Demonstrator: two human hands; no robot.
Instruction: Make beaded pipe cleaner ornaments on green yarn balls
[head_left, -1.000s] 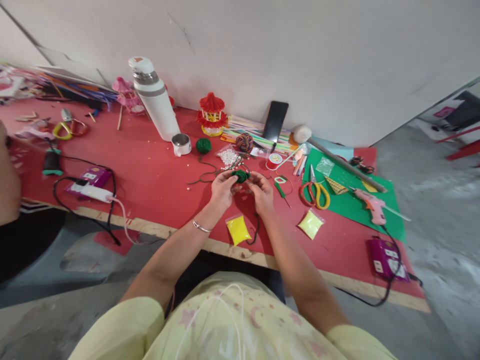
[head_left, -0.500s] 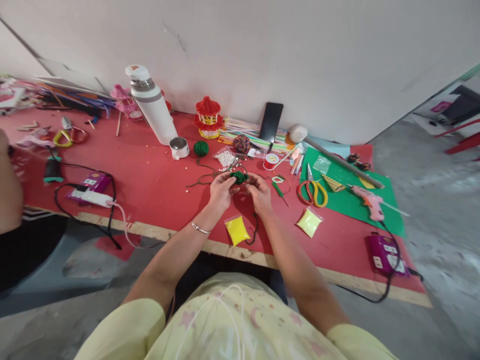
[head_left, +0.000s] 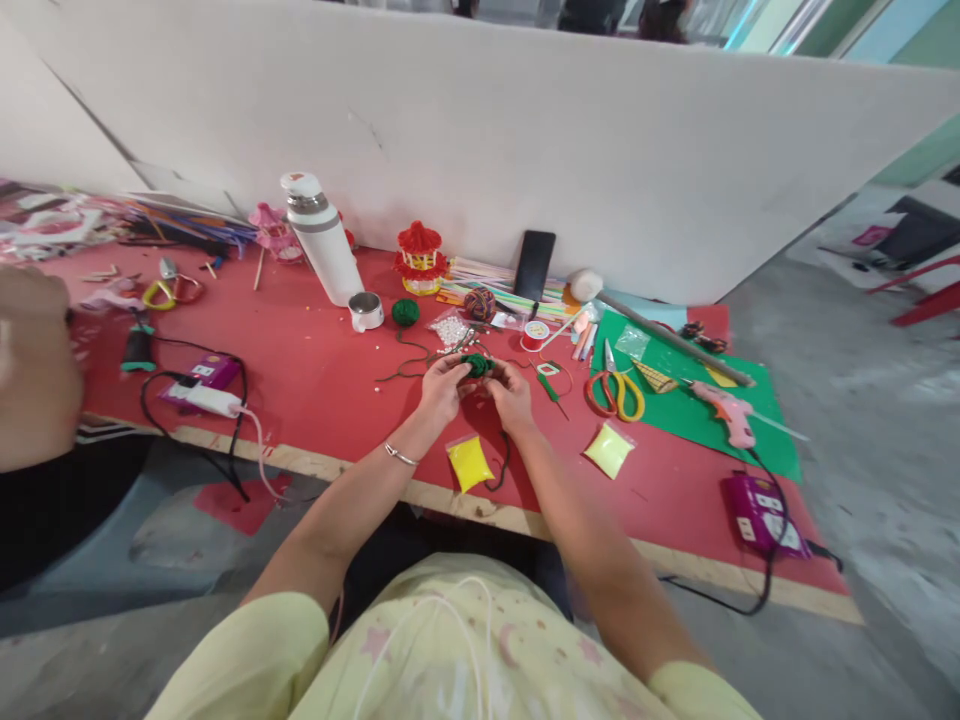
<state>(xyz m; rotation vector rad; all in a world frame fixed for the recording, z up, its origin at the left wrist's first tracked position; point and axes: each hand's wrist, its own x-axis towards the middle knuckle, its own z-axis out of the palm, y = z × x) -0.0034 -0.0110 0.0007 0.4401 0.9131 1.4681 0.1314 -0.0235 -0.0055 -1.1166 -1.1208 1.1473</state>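
Green yarn piece [head_left: 477, 364] sits above the red board [head_left: 315, 350] at mid-table, pinched between fingertips of left hand [head_left: 442, 388] and right hand [head_left: 511, 393]. Risk, as judged: the trailing strand [head_left: 409, 360] runs far-left toward the yarn ball [head_left: 406, 312], and a snag there could tug the piece loose.

White flask [head_left: 324, 240], steel cup [head_left: 365, 311] beside it, black phone [head_left: 534, 265], scissors [head_left: 616, 392], pink glue gun [head_left: 720, 410]

Craft things on a table [head_left: 315, 370] against a wall [head_left: 600, 150].
A flask [head_left: 322, 240] is stood at the back, a cup [head_left: 365, 311] just before it, a phone [head_left: 534, 265] leaned on the wall. A bundle of yarn [head_left: 475, 364] is held between left hand [head_left: 442, 385] and right hand [head_left: 511, 393]; a packet [head_left: 469, 463] is laid before them, scissors [head_left: 615, 392] to their right.
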